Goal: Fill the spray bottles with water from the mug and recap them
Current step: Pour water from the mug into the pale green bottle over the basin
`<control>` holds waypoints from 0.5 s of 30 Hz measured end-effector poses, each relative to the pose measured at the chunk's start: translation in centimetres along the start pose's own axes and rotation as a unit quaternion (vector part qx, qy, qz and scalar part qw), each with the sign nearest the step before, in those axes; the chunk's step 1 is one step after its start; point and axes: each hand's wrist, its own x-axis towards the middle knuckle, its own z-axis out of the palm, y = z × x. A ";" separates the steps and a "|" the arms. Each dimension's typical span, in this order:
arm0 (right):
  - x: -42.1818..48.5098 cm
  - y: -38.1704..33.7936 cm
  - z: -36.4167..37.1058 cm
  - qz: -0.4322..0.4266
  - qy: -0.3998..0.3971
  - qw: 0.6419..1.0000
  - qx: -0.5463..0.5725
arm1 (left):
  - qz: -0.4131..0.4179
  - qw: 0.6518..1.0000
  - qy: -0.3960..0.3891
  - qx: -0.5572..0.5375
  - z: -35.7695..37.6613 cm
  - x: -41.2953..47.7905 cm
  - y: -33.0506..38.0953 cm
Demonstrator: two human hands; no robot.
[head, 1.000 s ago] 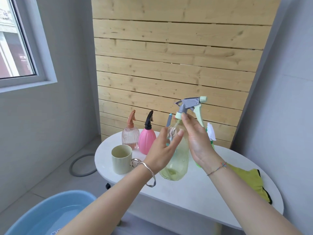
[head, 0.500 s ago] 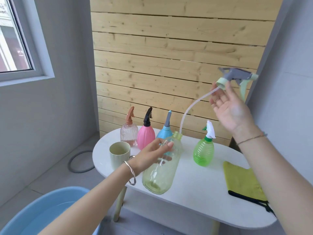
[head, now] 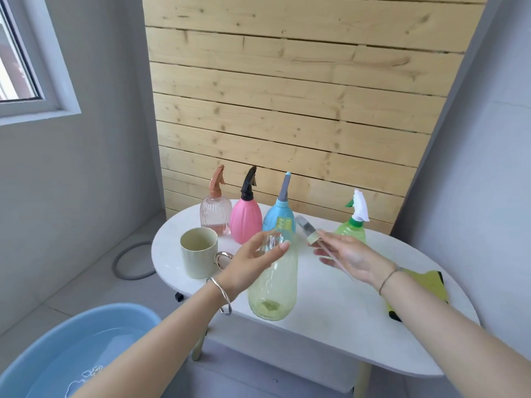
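An uncapped pale yellow-green clear bottle [head: 274, 285] stands near the front edge of the white oval table [head: 344, 326]. My left hand [head: 253, 262] grips its upper part. My right hand [head: 350, 257] lies palm up just right of the bottle's neck. It holds the grey and green spray head [head: 306, 229], whose thin tube runs across the palm. A cream mug [head: 198, 254] with a metal handle stands left of my left hand. At the back stand capped bottles: ribbed clear pink [head: 215, 214], pink [head: 245, 222], blue [head: 280, 216] and green [head: 352, 231].
A yellow cloth [head: 425, 285] lies on the table's right side, partly behind my right forearm. On the floor at lower left stands a blue basin [head: 71, 354] holding water. A grey hose ring [head: 126, 259] lies on the floor left of the table. A wooden slat wall stands behind.
My right hand pulled the spray head and tube up out of the bottle, then brought it down low beside the bottle's neck. My left hand kept hold of the bottle.
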 end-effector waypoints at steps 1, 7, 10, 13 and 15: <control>0.3 1.3 0.2 0.018 0.002 0.999 -0.033 | 0.000 1.000 0.002 0.000 -0.1 0.0 -0.2; 1.5 4.3 0.9 0.046 0.007 0.989 -0.138 | 0.000 1.000 0.027 -0.008 -0.7 0.2 -1.5; 1.9 4.0 1.1 0.037 -0.006 0.984 -0.174 | 0.000 0.999 0.035 -0.006 -1.1 0.4 -2.0; 2.0 4.3 1.7 0.030 -0.025 0.976 -0.215 | 0.000 0.999 0.035 0.000 -1.4 0.5 -2.4; 2.3 5.1 2.1 0.010 -0.012 0.974 -0.227 | 0.000 0.999 0.038 0.005 -1.5 0.5 -2.7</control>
